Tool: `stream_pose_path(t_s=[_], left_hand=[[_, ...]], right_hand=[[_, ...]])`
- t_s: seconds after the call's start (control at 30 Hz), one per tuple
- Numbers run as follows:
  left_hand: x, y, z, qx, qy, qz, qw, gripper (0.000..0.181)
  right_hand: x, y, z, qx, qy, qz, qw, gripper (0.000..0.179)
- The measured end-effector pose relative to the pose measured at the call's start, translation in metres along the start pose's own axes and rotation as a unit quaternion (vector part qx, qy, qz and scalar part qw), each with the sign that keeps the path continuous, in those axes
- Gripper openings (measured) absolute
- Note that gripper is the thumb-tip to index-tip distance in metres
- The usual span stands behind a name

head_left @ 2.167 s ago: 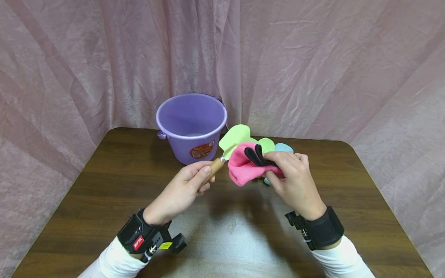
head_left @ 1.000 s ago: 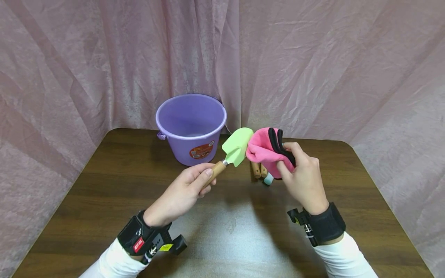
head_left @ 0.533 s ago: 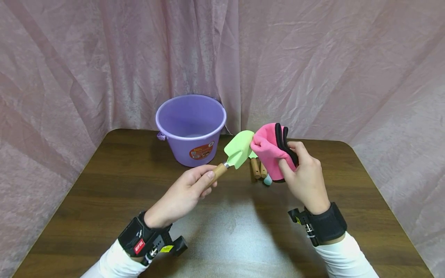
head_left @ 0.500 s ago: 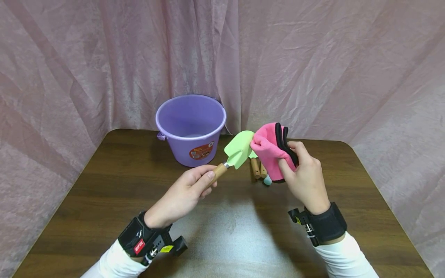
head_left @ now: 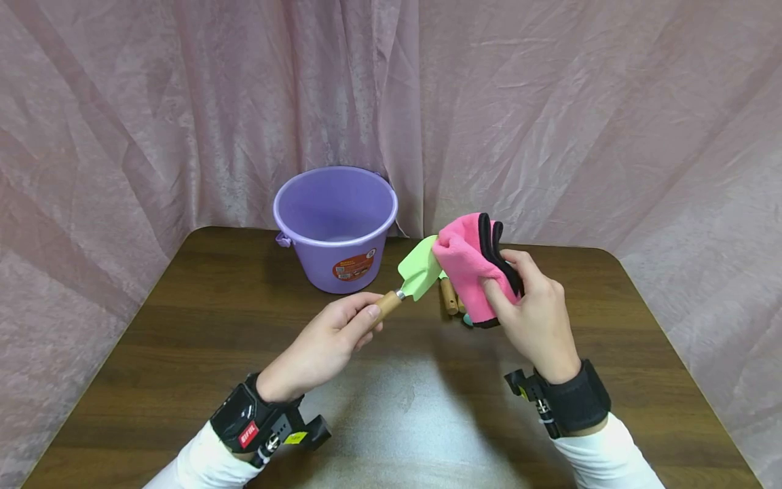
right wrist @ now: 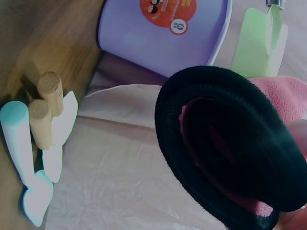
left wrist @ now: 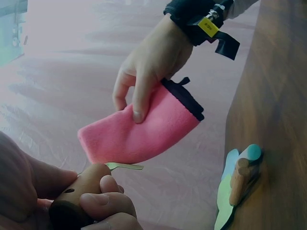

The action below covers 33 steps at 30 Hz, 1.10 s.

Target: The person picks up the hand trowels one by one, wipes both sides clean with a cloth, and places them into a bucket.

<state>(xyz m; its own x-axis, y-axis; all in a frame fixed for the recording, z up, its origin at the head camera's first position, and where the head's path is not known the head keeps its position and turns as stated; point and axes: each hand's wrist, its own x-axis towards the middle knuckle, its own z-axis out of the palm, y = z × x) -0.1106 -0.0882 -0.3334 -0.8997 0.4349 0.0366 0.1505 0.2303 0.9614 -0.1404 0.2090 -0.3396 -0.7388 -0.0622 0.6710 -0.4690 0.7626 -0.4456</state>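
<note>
In the head view my left hand [head_left: 324, 339] grips the wooden handle of a hand trowel, its pale green blade [head_left: 418, 269] pointing up and to the right. My right hand [head_left: 540, 316] pinches a folded pink cloth [head_left: 467, 265] with black edging, thumb in front and fingers behind. The cloth overlaps the blade's right edge. From the left wrist, the cloth [left wrist: 139, 132] lies right at the thin blade, much of which it hides. In the right wrist view the black edging [right wrist: 211, 86] forms an open loop, and the trowel blade [right wrist: 252, 45] shows beyond it.
A purple bucket [head_left: 314, 265] with an orange label stands at the back of the brown wooden table [head_left: 183, 326]. Two wooden-handled green tools [right wrist: 50, 93] and a light blue tool [right wrist: 17, 134] lie behind the cloth. A pink curtain [head_left: 550, 122] hangs behind.
Over the first second my right hand moves the cloth rightward off the blade. Since then the cloth has swung back slightly left over the blade's edge, and the trowel has shifted slightly down and right.
</note>
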Motion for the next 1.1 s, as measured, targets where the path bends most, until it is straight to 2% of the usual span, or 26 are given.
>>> stream_pose_path(t_s=[0.33,0.67,0.83,1.1], left_hand=[[0.001,-0.001,0.002,0.007,-0.001,-0.007,0.9999,0.025],[0.002,-0.002,0.003,0.01,-0.002,-0.008,0.9999,0.027],[0.002,-0.003,0.003,0.007,-0.003,-0.007,0.9999,0.028],[0.001,-0.001,0.001,0.004,0.003,-0.02,0.9998,0.029]], right_hand=[[0.001,-0.009,-0.002,0.005,0.003,-0.063,0.998,0.032],[-0.003,-0.018,-0.001,-0.001,0.006,-0.102,0.9948,0.037],[-0.003,-0.019,-0.001,0.006,-0.002,-0.127,0.9919,0.035],[-0.002,-0.023,0.003,0.02,0.005,-0.175,0.9843,0.03]])
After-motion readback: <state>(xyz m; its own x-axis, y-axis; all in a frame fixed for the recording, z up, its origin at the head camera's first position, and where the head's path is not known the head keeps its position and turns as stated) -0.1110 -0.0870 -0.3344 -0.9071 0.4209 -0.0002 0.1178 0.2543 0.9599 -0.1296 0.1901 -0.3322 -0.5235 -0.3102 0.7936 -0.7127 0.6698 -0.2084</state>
